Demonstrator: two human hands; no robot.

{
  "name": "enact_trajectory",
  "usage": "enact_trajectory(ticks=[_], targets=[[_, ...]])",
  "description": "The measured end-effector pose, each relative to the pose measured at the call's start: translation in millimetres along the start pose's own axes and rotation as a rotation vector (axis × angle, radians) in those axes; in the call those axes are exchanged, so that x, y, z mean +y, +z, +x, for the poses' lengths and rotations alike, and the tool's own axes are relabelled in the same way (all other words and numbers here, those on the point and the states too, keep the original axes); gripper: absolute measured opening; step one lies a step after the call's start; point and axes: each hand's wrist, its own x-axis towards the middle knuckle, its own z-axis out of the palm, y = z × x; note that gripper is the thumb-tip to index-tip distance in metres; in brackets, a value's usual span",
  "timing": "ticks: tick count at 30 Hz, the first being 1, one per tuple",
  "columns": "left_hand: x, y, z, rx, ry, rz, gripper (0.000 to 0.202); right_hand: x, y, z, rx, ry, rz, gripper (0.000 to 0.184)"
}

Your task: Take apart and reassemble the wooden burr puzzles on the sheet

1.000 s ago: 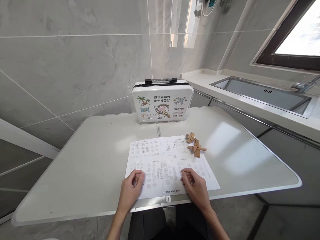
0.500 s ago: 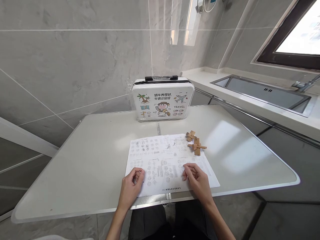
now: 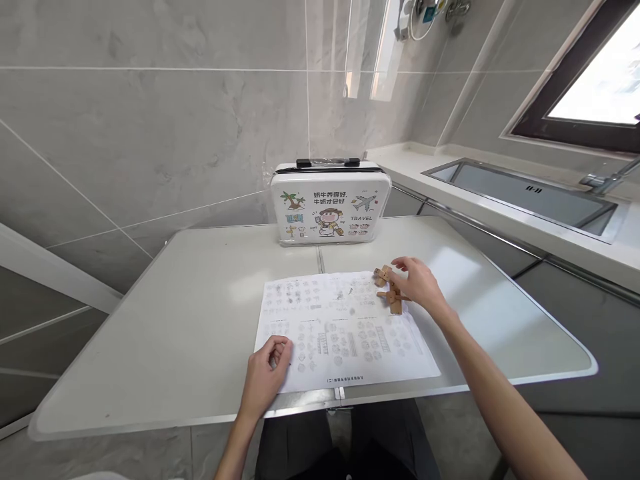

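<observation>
What a broad, pale counter point(image 3: 175, 333) this is, its seam running from far edge to near edge! Beyond its right edge sits the sink point(image 3: 530, 193). Up at the middle of the counter's far edge stands the white case point(image 3: 325, 207), upright, cartoon front facing us, black handle on top. Nearer in, the printed sheet point(image 3: 320, 363) lies flat across the seam, close to the near edge.

Left hand point(image 3: 266, 372) next: it's by the near edge, left of the seam, over the sheet's side, fingers curled in, thumb against forefinger. The right hand point(image 3: 413, 277) stretches in over the near edge, right of the seam, thumb and fingers parted, right up at the wood! The larger block point(image 3: 395, 306) lies partly under it, by the sheet's far right corner; just beside, toward the far edge, is the smaller block point(image 3: 381, 275). Contact? Can't tell.
</observation>
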Motion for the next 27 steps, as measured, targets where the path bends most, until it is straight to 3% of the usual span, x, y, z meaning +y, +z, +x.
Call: enact_trajectory(ticks=[9, 18, 21, 24, 27], targets=[[2.6, 0.5, 1.5, -0.001, -0.013, -0.01, 0.034, -7.3, 27.6, 25.7, -0.068, -0.136, -0.174, 0.022], [4.6, -1.2, 1.4, -0.002, -0.003, -0.011, 0.036, -27.1, 17.2, 19.6, -0.014, -0.239, -0.138, 0.029], [5.0, -1.7, 0.8, 0.007, -0.009, -0.011, 0.036, -44.7, 6.8, -1.6, -0.013, -0.277, -0.019, 0.031], [8.6, -1.8, -1.9, 0.003, -0.002, 0.005, 0.034, -64.2, -3.4, -32.3, -0.085, -0.275, 0.397, 0.028], [18.7, 0.8, -5.7, -0.008, 0.025, -0.012, 0.031, -79.8, -9.5, -63.8, -0.224, -0.232, 0.658, 0.031]])
